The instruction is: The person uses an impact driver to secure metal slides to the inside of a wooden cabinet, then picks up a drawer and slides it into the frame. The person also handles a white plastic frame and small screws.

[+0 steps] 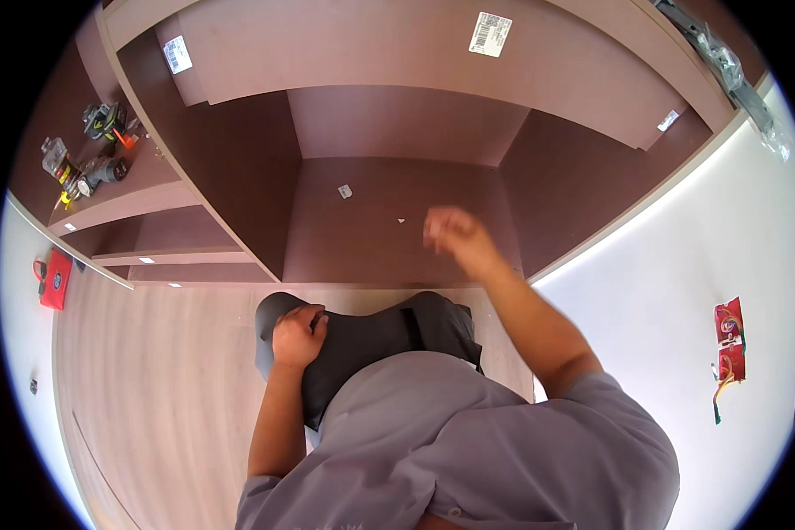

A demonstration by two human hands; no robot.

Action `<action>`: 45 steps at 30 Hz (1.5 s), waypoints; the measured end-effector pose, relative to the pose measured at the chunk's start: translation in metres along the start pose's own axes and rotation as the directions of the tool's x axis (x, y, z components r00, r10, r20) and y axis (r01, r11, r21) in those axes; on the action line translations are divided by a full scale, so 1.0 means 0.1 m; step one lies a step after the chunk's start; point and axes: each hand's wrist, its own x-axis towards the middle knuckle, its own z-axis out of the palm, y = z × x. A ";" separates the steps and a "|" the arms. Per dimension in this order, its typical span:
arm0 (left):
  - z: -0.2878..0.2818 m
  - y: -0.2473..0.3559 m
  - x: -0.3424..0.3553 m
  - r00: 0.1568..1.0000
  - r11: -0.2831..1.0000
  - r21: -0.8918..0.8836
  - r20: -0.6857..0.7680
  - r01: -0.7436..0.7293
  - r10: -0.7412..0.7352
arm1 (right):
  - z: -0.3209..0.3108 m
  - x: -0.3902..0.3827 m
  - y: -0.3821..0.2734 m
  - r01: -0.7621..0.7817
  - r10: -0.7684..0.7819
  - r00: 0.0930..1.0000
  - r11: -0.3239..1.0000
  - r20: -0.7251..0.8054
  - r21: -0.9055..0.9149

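My left hand (299, 336) rests on my left thigh, its fingers curled in; whatever it may hold is hidden. Slightly blurred by motion, my right hand (458, 237) is raised in front of the brown cabinet's open compartment (397, 252). Its fingers are bent closed, and I cannot make out anything in them. On the compartment's bottom panel lie a small white label (344, 191) and a tiny white scrap (401, 221), the scrap just left of my right hand.
Cordless power tools (106, 172) and a clear bottle (56, 157) occupy the left shelf. Above the compartment runs a broad front panel (344, 53) with white stickers. A wire bundle (723, 384) sticks out of the right white wall. A red bag (56, 278) is at far left.
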 end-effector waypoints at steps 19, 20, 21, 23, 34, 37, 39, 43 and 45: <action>0.04 -0.04 0.00 0.994 0.988 -0.133 -0.057 0.080 -0.089 | 0.20 0.50 -1.50 0.538 -0.499 0.837 0.671 -0.226 0.510; 0.04 -0.03 0.01 0.995 0.987 -0.136 -0.043 0.089 -0.095 | 0.21 0.44 -1.51 0.548 -0.514 0.829 0.671 -0.219 0.500; 0.03 -0.03 0.04 0.997 0.991 -0.109 -0.026 0.073 -0.076 | 0.22 0.42 -1.51 0.557 -0.528 0.822 0.671 -0.212 0.490; 0.02 0.00 0.06 0.999 0.998 -0.057 0.025 0.039 -0.038 | 0.20 0.46 -1.47 0.552 -0.515 0.827 0.671 -0.225 0.495; 0.08 -0.10 0.06 0.999 0.998 -0.039 -0.016 0.042 -0.042 | 0.16 0.57 -1.55 0.492 -0.407 0.870 0.697 -0.277 0.522; 0.08 -0.07 0.04 0.999 0.998 -0.038 0.003 0.051 -0.051 | 0.22 0.55 -1.52 0.504 -0.429 0.863 0.693 -0.266 0.516; 0.07 -0.07 0.05 0.999 0.999 -0.017 0.020 0.045 -0.045 | 0.17 0.53 -1.46 0.503 -0.445 0.862 0.688 -0.244 0.523; 0.07 -0.06 0.05 1.000 1.000 0.021 0.021 0.016 -0.017 | 0.08 0.61 -1.45 0.491 -0.402 0.863 0.811 -0.306 0.320; 0.05 -0.05 0.06 0.999 0.999 0.046 0.033 0.005 -0.006 | 0.02 0.80 -1.44 0.407 -0.269 0.877 0.857 -0.399 0.317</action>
